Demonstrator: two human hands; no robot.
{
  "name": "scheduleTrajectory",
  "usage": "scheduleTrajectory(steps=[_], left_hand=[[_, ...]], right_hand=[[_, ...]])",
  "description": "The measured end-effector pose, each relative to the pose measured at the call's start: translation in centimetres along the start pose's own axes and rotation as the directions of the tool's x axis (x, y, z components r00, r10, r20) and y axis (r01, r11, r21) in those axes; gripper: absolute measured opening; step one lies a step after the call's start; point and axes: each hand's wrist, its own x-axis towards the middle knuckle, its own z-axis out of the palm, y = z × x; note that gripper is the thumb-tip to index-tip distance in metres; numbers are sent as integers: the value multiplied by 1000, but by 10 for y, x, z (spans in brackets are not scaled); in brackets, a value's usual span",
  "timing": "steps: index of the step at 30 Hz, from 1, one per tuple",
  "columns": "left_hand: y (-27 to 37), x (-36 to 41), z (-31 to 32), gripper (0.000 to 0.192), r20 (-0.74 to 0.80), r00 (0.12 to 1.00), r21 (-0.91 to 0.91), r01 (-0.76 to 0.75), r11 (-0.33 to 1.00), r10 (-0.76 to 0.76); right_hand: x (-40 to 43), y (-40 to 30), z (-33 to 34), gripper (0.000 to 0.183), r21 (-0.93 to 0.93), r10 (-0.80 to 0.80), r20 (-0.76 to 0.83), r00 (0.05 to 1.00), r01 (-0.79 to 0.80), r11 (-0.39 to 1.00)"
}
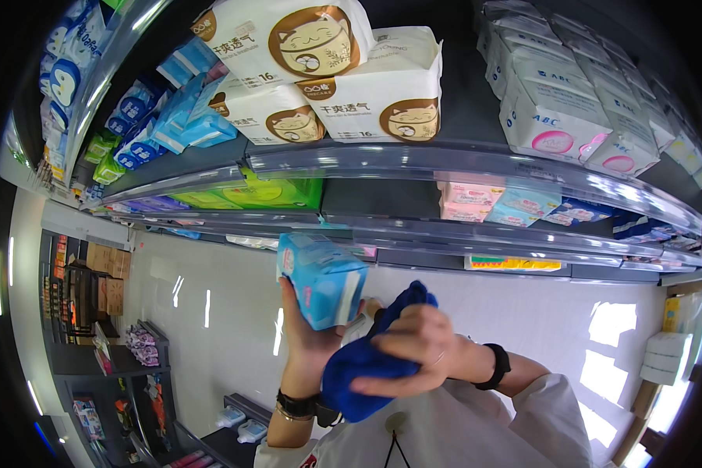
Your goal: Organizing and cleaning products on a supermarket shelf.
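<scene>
My left hand (310, 336) holds a light blue plastic-wrapped package (322, 281) from below, with the fingers around its sides. A crumpled dark blue cloth (365, 371) is gripped in my right hand (412, 351), just right of the package and lower. The cloth hangs down over my left wrist area; whether it touches the wrist I cannot tell. Both hands are in front of my body, below the shelf edges.
Large white packages with cat pictures (380, 111) stand on the upper shelf, and white ABC packs (553, 117) at its right. Pink packs (468, 199) and a green package (269, 193) lie one shelf lower. Transparent shelf edging (386, 161) runs across. Another shelf unit (111, 357) stands at left.
</scene>
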Motion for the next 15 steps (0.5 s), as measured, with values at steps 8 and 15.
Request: scheduleTrajectory(steps=[8, 15], left_hand=[[-15, -16, 34, 85, 17, 995, -38, 101, 994, -100], [-13, -19, 36, 85, -9, 1000, 202, 13, 979, -11]], right_hand=[[-13, 6, 13, 60, -223, 66, 156, 985, -30, 974], [-5, 22, 5, 52, -229, 68, 8, 998, -65, 971]])
